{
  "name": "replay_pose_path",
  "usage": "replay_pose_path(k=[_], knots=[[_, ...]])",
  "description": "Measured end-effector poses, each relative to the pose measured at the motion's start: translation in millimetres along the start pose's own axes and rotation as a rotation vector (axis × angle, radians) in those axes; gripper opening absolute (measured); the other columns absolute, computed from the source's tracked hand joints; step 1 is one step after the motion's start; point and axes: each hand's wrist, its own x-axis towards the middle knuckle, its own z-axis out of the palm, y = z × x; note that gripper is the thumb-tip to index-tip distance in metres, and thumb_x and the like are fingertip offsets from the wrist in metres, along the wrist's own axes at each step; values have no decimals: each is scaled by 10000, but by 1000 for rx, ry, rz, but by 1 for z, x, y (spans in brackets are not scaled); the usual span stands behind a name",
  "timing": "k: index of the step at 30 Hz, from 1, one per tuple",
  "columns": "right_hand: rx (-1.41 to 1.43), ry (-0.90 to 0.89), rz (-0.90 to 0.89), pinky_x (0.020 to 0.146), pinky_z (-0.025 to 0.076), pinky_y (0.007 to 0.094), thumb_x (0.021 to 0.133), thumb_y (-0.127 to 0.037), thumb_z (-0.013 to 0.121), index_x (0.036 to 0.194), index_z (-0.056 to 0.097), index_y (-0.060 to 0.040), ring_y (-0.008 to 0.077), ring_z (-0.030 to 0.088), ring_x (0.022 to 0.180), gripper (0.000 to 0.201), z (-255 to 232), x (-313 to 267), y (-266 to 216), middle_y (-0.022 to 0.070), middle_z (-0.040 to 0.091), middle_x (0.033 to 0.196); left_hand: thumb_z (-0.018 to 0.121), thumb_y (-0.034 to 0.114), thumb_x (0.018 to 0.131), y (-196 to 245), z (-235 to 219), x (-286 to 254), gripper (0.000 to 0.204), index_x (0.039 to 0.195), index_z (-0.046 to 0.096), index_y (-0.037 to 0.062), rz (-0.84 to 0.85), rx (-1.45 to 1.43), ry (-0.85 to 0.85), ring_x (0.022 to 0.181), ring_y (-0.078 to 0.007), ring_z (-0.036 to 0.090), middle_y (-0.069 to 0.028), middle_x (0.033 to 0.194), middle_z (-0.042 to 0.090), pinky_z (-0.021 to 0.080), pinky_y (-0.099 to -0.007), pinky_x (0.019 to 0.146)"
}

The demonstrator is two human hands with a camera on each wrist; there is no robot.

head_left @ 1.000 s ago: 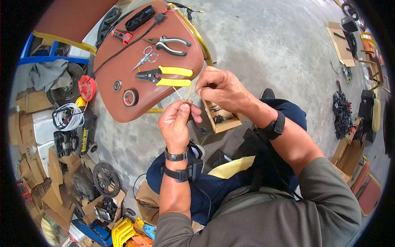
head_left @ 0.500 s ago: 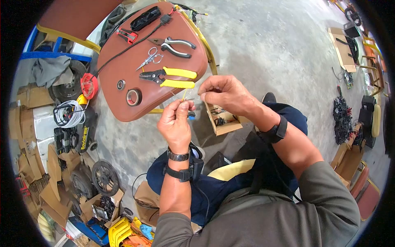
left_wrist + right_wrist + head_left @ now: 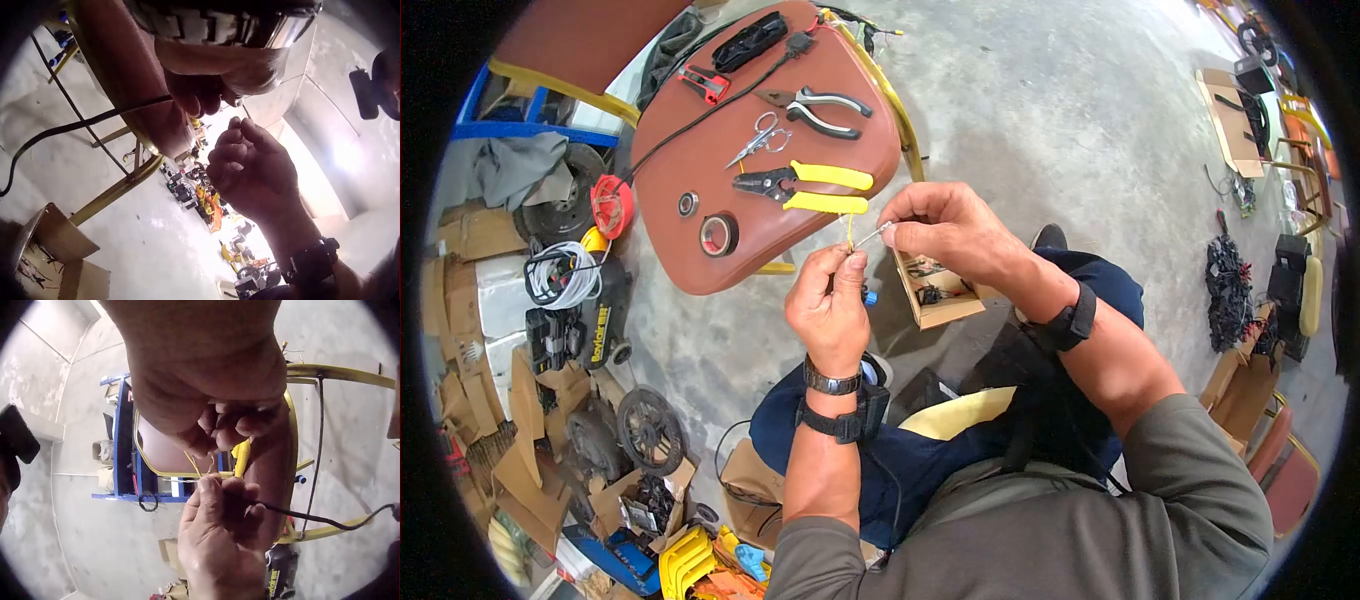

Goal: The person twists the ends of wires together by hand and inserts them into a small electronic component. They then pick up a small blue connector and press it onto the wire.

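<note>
The left hand [image 3: 830, 305] pinches thin wires between thumb and fingers in front of the brown seat. A yellow wire [image 3: 849, 230] stands up from its fingertips; in the right wrist view the yellow wire [image 3: 193, 462] and pale strands rise from the left hand [image 3: 219, 540], where a black cable also runs out. The right hand [image 3: 950, 228] has thumb and forefinger pinched on the end of a pale wire [image 3: 868, 239] slanting from the left fingertips. Yellow-handled wire strippers [image 3: 825, 189] lie on the seat just beyond both hands.
On the seat [image 3: 670, 235] also lie pliers [image 3: 830, 112], scissors [image 3: 762, 138], a tape roll [image 3: 718, 235], a smaller ring [image 3: 688, 204], a red tool [image 3: 704, 83] and a black cable. An open cardboard box [image 3: 950, 312] stands on the floor below the right hand.
The right fingers have moved slightly left and down toward the left hand, and a pale wire now shows between them. The left hand keeps its pinch on the wires.
</note>
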Motion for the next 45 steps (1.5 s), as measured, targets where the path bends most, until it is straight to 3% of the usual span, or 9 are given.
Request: replay_pose_path(k=[14,17,20,23,26,29,45], knots=[[38,5,15,747,489,243,907,-123,713,1014,697,-18,62,590,821,151,0,0,0,-4,669,896,733,-57,844,-6,1,0,133,961,673,-44,186,109,0,815,-172,635,-120,917,689,521,-287,744],[48,11,6,734,490,243,910,-129,705,1010,694,-17,62,587,798,150,0,-2,-4,-8,661,872,719,-41,875,-2,3,1,97,965,682,-41,239,133,-9,828,-120,598,-70,931,680,504,-252,753],[53,17,-14,725,490,245,911,-121,697,999,693,-17,62,582,778,136,0,-2,-3,-10,653,850,734,-59,837,0,3,1,134,956,675,-41,226,141,-13,821,-196,646,-131,912,690,522,-297,754],[68,20,18,748,476,255,890,-145,697,1002,719,-6,75,578,828,180,-2,-1,-2,9,666,887,734,-61,834,-2,3,1,132,951,675,-43,221,147,-10,817,-202,649,-135,909,690,522,-297,751],[53,17,3,721,486,244,908,-106,689,985,697,-18,60,577,778,117,-1,0,-1,-10,649,848,736,-62,829,0,3,1,134,946,675,-45,224,173,-21,815,-210,650,-140,909,689,525,-300,751],[18,30,3,724,486,245,907,-101,681,980,698,-24,59,577,782,107,-2,0,-2,-10,650,852,724,-50,863,-1,2,0,99,952,682,-45,228,174,-33,809,-117,602,-73,922,682,514,-256,731],[4,40,-40,739,481,259,877,-104,655,937,698,13,70,570,818,139,-2,0,3,4,651,843,736,-74,817,3,3,1,107,906,683,-48,261,218,-60,822,-163,631,-109,911,690,516,-283,747]])
